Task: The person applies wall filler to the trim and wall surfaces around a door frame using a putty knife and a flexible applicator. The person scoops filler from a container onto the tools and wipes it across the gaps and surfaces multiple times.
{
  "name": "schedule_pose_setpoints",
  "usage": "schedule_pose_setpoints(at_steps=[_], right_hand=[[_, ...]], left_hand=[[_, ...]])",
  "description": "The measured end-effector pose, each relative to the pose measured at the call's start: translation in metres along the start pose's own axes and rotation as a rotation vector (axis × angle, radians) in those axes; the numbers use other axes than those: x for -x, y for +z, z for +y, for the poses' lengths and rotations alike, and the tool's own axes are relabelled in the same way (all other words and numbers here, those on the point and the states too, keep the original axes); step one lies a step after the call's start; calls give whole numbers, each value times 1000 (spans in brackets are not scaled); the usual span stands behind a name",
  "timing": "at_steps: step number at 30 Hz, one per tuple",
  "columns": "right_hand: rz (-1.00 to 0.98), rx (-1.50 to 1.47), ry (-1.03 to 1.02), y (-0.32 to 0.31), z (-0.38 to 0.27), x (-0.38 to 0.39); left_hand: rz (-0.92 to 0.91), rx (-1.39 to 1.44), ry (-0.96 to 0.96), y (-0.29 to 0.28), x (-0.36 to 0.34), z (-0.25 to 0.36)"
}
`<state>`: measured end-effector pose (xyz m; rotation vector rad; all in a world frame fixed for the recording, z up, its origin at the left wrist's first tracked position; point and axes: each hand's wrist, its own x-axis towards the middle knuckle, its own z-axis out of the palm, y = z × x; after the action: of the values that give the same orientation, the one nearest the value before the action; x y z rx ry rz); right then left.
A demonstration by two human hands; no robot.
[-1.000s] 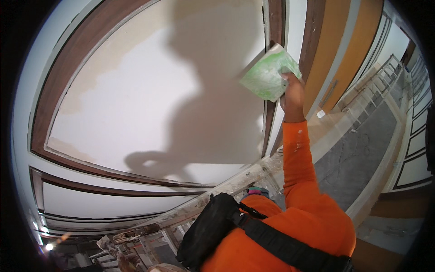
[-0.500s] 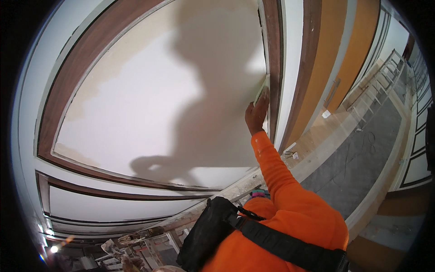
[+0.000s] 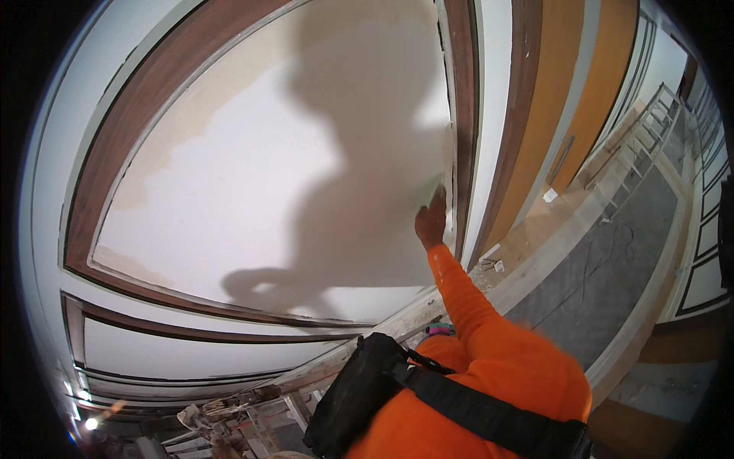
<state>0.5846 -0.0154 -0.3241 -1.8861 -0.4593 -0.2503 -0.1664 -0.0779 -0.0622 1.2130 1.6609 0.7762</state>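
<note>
My right hand (image 3: 432, 221) reaches forward in an orange sleeve (image 3: 464, 291). Its fingers are closed on a pale green flat piece (image 3: 434, 187), blurred and partly hidden by the hand. This piece lies against the white wall panel (image 3: 206, 183), close to the panel's right edge. Just right of the hand runs the dark brown wooden frame (image 3: 465, 115) around the panel. Beige patches show along the panel's left side, and my shadow falls across its middle. My left hand does not show.
A black bag (image 3: 355, 390) on a strap hangs at my front. Orange-brown doors (image 3: 556, 92) stand to the right, with a metal ladder (image 3: 642, 145) beyond them above a grey floor covering (image 3: 604, 260). Cluttered wooden pieces (image 3: 252, 417) lie at lower left.
My right hand has slid down along the panel's right edge with the pale green piece, and the arm has drawn back toward me. The bag has shifted slightly right.
</note>
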Motion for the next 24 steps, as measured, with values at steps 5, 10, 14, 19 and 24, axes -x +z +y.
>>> schedule_pose_setpoints(at_steps=[5, 10, 14, 19, 24], right_hand=[[-31, -542, 574, -16, 38, 7], [-51, -1075, 817, -20, 60, -58], [-89, -1196, 685, -83, -47, -103], [-166, -1238, 461, -158, -170, -175], [-131, -1359, 123, -229, -186, -176]], left_hand=[[28, 25, -12, 22, 17, 1], [-17, 15, 94, 14, 10, 5], [13, 11, 80, 7, 10, 0], [58, 35, 101, 47, 29, 39], [83, 74, 131, 59, 41, 51]])
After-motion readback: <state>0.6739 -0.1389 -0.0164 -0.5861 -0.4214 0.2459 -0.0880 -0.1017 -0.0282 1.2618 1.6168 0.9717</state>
